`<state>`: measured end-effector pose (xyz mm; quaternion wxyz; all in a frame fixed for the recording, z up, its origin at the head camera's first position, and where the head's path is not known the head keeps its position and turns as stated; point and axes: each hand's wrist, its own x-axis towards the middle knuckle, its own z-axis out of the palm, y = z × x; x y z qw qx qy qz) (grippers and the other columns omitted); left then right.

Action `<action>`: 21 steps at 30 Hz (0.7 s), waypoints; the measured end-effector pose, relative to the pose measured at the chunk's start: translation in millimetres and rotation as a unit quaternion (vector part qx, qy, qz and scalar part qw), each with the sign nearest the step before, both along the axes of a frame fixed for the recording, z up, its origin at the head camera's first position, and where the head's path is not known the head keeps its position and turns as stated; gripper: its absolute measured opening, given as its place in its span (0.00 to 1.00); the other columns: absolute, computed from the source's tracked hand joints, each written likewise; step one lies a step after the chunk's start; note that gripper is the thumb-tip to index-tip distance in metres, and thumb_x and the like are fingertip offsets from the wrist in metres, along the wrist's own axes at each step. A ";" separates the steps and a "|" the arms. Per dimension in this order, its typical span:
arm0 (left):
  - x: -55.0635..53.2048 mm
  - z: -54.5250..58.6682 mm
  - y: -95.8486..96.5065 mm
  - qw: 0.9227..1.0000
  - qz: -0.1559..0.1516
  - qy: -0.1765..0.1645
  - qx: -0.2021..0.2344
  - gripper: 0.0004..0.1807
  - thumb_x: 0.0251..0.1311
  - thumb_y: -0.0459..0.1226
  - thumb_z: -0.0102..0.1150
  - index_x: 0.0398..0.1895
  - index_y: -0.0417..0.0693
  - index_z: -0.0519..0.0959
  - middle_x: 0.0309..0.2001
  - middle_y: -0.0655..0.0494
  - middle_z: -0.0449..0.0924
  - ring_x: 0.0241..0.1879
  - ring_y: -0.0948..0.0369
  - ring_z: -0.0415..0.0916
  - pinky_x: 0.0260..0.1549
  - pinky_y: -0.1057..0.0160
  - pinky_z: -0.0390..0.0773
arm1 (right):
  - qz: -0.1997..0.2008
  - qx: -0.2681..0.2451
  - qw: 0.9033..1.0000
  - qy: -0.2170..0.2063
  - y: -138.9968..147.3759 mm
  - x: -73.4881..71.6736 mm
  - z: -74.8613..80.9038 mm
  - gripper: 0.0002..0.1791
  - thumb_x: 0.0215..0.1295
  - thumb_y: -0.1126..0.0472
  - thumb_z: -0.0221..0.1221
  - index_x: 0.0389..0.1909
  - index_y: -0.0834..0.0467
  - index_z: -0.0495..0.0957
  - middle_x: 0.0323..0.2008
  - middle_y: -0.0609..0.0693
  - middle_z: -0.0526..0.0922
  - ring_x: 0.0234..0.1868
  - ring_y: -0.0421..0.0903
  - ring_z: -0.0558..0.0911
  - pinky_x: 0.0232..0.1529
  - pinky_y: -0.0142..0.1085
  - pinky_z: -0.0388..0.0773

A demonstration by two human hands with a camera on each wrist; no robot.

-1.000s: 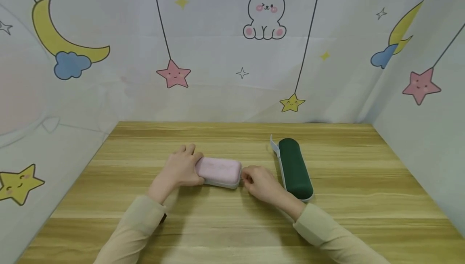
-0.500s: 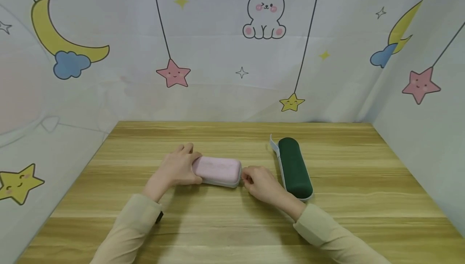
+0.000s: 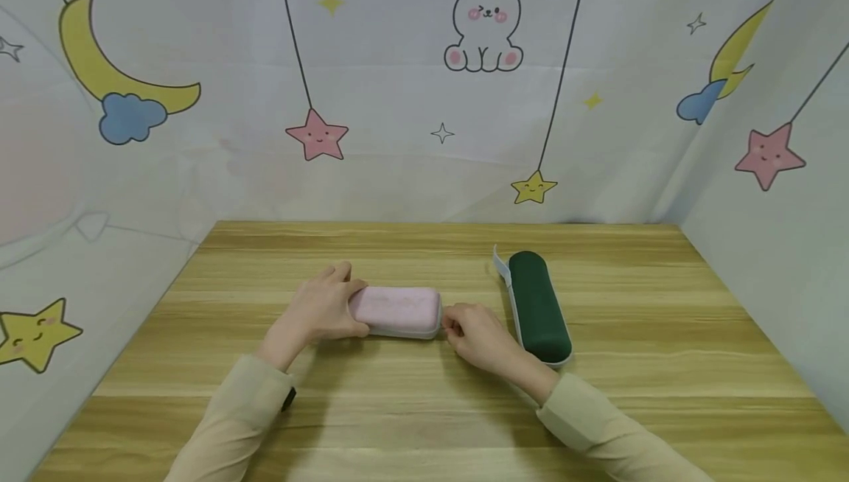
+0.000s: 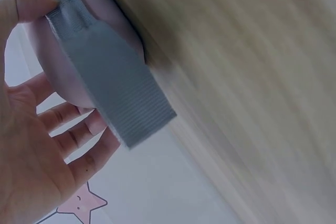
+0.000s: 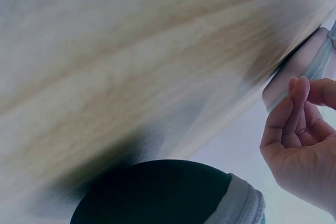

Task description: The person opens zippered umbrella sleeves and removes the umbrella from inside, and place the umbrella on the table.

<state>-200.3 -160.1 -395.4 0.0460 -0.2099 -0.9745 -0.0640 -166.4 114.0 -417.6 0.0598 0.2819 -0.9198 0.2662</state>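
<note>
Pink case (image 3: 398, 311) in left hand (image 3: 321, 308)

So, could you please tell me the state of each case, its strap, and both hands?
Pink case: lid down; zip pull not visible.
Pink case's strap: free end sticking out.
Green case: lid down.
Green case's strap: free end sticking out.
Left hand: gripping the pink case.
Right hand: fingertips pinched together at the pink case's end.

I'm looking at a cloth-walled booth (image 3: 391, 47), home or studio I can't tell: rabbit drawing (image 3: 487, 25) upper centre, moon (image 3: 86, 54) upper left, wood-grain table (image 3: 398, 408) filling the bottom.
</note>
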 end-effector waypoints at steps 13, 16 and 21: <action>4.3 -3.0 -2.6 1.000 -0.009 0.011 0.008 0.37 0.32 0.56 0.67 0.51 0.51 0.82 0.33 0.56 0.67 0.27 0.61 0.65 0.22 0.65 0.63 | -0.006 0.002 1.000 0.000 -0.6 -0.3 -1.5 0.12 0.54 0.72 0.60 0.18 0.53 0.72 0.20 0.42 0.72 0.21 0.36 0.66 0.23 0.26 0.62; 5.9 -3.9 -3.1 1.000 -0.007 0.011 0.013 0.37 0.31 0.56 0.67 0.50 0.51 0.82 0.33 0.56 0.67 0.27 0.61 0.65 0.21 0.65 0.63 | -0.009 0.001 1.000 0.000 -0.6 -0.6 -1.7 0.12 0.54 0.72 0.60 0.19 0.53 0.72 0.20 0.42 0.72 0.21 0.36 0.66 0.23 0.26 0.62; 8.4 -4.3 -3.1 1.000 -0.004 0.005 0.015 0.37 0.30 0.55 0.67 0.50 0.50 0.82 0.33 0.56 0.67 0.27 0.62 0.65 0.20 0.65 0.64 | -0.014 0.001 1.000 0.001 -1.0 -0.8 -2.8 0.10 0.55 0.71 0.60 0.20 0.54 0.75 0.21 0.43 0.74 0.22 0.36 0.67 0.24 0.26 0.64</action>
